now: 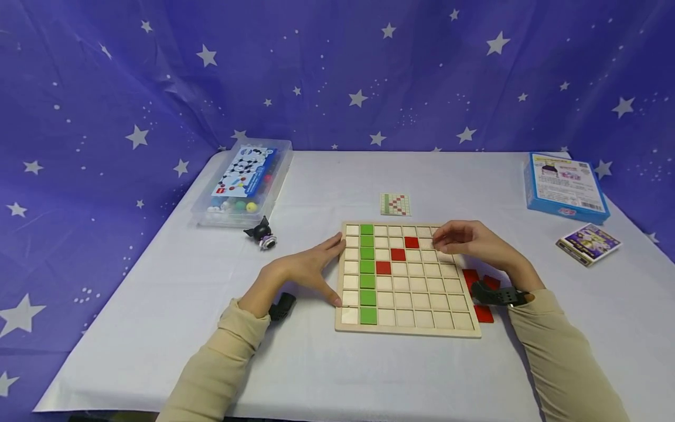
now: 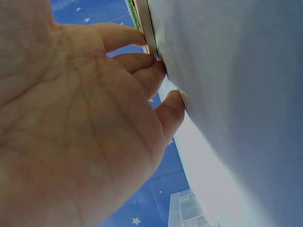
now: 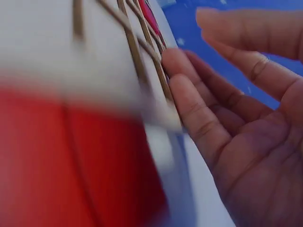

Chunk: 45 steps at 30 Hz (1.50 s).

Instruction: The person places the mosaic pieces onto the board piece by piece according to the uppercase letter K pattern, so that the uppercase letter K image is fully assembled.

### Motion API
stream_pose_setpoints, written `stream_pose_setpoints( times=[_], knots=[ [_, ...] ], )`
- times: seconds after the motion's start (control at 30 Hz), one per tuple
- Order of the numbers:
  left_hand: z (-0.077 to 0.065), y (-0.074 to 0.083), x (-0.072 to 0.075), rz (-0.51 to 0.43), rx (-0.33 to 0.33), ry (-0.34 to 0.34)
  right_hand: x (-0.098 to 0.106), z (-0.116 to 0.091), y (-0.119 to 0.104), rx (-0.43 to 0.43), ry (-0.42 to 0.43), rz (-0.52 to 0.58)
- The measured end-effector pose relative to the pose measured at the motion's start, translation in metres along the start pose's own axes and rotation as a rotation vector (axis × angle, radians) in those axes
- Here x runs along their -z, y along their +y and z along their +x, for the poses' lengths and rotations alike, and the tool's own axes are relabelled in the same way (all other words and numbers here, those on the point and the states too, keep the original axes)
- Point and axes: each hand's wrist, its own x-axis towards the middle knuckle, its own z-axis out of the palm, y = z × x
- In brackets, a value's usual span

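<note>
A square pale wooden grid board (image 1: 418, 285) lies flat on the white-covered tabletop (image 1: 401, 375) between the two hands. The left hand (image 1: 308, 271) is spread along the board's left edge, thumb near the lower corner and fingers near the upper one, thumb and fingers apart; the left wrist view shows fingertips against the edge. The right hand (image 1: 471, 240) is over the upper right part of the board, fingers loosely bent with nothing visible in their grasp; in the right wrist view, fingertips meet the board's edge area.

Square green tiles (image 1: 367, 282) fill the second column from the left. Three square red tiles (image 1: 398, 254) climb diagonally rightward from that column, the highest left of the right hand's fingertips. Loose red squares (image 1: 484, 314) lie just right of the board, partly hidden beneath the right wrist's black camera (image 1: 494, 294). A small printed pattern card (image 1: 395, 204) lies beyond the far edge.
</note>
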Motion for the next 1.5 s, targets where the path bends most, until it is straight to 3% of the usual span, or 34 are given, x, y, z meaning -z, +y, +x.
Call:
stream_pose_setpoints(
  times=[0.23, 0.5, 0.8, 0.97, 1.27, 1.5],
  knots=[
    [-0.001, 0.002, 0.001, 0.009, 0.011, -0.002, 0.022, -0.040, 0.014, -0.087, 0.040, -0.070],
    [-0.001, 0.000, 0.000, 0.008, -0.001, 0.003, 0.021, -0.043, 0.004, -0.147, 0.051, -0.341],
    [-0.002, 0.002, 0.000, 0.003, 0.008, 0.003, 0.041, -0.054, 0.019, -0.333, 0.276, -0.556],
    [-0.001, 0.002, 0.000, -0.003, 0.006, 0.004, 0.045, -0.060, 0.024, -0.371, 0.316, -0.543],
    [0.000, 0.000, 0.000, 0.001, 0.006, 0.006, 0.040, -0.057, 0.022, -0.286, 0.307, -0.500],
    [0.000, 0.001, 0.000, 0.002, 0.011, -0.001, 0.040, -0.058, 0.022, -0.326, 0.312, -0.480]
  ],
)
